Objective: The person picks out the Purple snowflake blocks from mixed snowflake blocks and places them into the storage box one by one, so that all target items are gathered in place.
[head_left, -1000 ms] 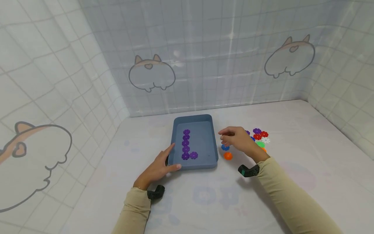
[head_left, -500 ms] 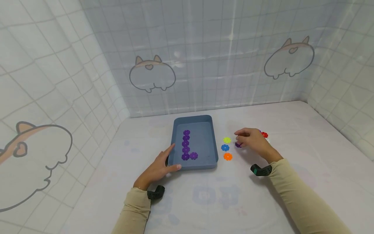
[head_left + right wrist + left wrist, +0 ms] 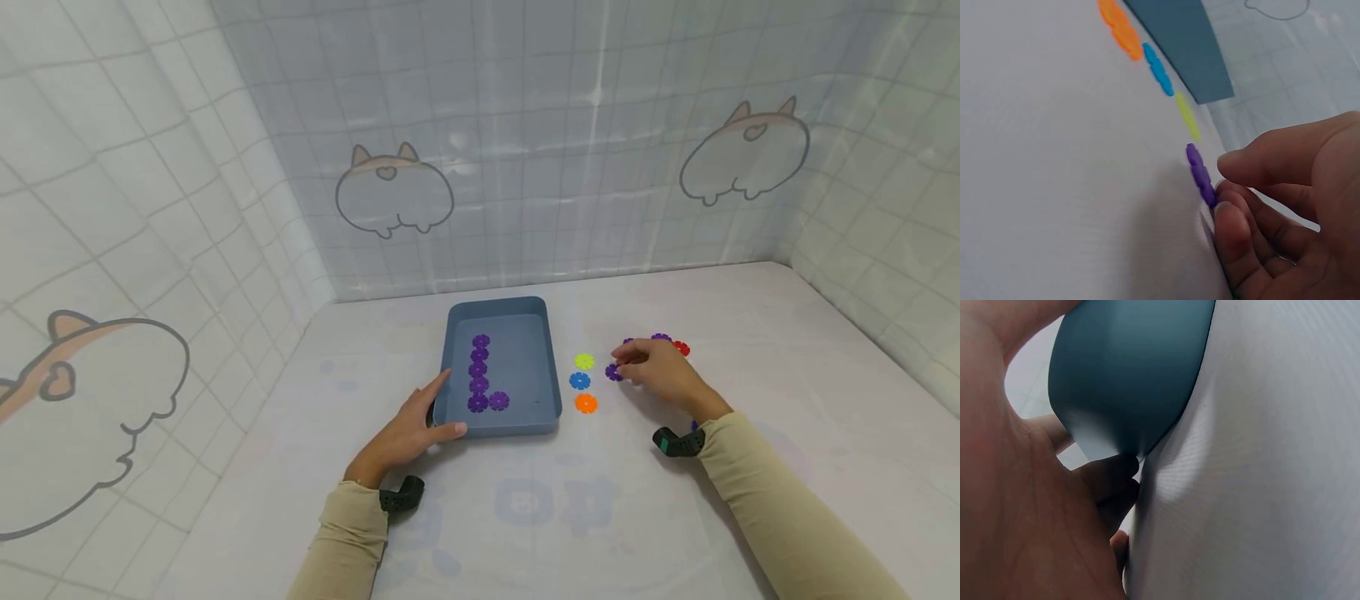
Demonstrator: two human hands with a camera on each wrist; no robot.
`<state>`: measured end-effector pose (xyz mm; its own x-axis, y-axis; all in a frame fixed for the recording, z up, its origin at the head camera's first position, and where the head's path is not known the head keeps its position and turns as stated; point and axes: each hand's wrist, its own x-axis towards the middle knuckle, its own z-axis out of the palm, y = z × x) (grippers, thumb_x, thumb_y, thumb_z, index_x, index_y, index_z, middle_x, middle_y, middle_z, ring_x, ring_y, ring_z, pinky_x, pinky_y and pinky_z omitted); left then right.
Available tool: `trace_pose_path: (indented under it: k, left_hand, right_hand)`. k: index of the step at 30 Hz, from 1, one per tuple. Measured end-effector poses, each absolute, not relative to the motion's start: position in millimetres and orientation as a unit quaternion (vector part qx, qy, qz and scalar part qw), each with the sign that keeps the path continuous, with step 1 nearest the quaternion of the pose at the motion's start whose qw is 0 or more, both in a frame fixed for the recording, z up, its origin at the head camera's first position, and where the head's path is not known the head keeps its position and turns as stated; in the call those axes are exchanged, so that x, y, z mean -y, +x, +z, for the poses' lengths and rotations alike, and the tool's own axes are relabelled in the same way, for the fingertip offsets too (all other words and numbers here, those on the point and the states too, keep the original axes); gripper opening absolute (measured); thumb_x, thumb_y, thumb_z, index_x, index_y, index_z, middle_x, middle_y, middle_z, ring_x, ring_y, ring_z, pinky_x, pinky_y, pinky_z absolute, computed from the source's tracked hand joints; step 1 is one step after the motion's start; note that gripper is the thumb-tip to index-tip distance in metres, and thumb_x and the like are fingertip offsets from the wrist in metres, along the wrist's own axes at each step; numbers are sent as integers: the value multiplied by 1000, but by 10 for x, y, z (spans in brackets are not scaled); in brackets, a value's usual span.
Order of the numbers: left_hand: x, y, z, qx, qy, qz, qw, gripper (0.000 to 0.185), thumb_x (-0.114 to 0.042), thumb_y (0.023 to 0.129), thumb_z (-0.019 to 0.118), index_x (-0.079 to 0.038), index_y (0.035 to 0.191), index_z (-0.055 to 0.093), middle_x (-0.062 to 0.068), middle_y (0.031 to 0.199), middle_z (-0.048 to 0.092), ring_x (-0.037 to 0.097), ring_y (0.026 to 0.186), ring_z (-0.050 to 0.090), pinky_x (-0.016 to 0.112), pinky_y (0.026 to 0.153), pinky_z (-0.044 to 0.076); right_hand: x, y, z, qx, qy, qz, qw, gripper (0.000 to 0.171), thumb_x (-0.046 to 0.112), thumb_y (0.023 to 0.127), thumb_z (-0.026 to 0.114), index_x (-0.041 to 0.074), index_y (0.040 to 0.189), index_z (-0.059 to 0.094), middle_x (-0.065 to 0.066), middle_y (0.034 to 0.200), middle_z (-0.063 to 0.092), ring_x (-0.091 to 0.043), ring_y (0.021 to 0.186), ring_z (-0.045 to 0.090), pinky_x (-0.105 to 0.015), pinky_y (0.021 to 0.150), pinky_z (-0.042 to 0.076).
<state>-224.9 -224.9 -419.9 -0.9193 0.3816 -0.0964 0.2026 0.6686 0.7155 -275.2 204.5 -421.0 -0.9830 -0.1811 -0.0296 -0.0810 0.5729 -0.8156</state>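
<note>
From the head camera, six purple flower pieces (image 3: 480, 373) already lie in the blue tray (image 3: 545, 367), making an L: five in a line and one to the side at the bottom. The left hand (image 3: 408, 431) holds the tray's near left corner, thumb along the front wall. The right hand (image 3: 660, 372) has its fingertips on another purple flower piece (image 3: 613, 372) lying on the table (image 3: 750, 350), right of the tray. It looks like more pieces are left to go in. The hand hides most of the loose pile. In the left wrist view, the palm and thumb are wrapped round the tray corner. In the right wrist view, thumb and fingers pinch the purple piece's edge; it is not lifted yet.
</note>
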Motion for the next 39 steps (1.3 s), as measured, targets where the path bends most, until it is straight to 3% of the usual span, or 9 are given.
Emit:
trace_pose_path:
  k: [16, 39]
  left_hand:
    - [2223, -2246, -4229, -905, 158, 374, 124, 96, -55, 91, 67, -27, 163, 9, 7, 167, 11, 42, 151, -3, 66, 116, 5]
    - [2247, -2256, -4217, -906, 157, 375, 119, 97, -56, 91, 66, -27, 163, 8, 6, 167, 11, 41, 151, -4, 63, 117, 3]
  right_hand:
    - [-1971, -2704, -4256, -917, -99, -386, 32, 31, 8, 93, 69, -4, 121, 69, -15, 108, 68, -31, 100, 62, -47, 88, 54]
    - [-1928, -2723, -4226, -922, -107, -369, 42, 24, 7, 93, 68, -3, 115, 71, -12, 101, 66, -29, 94, 59, -45, 85, 54]
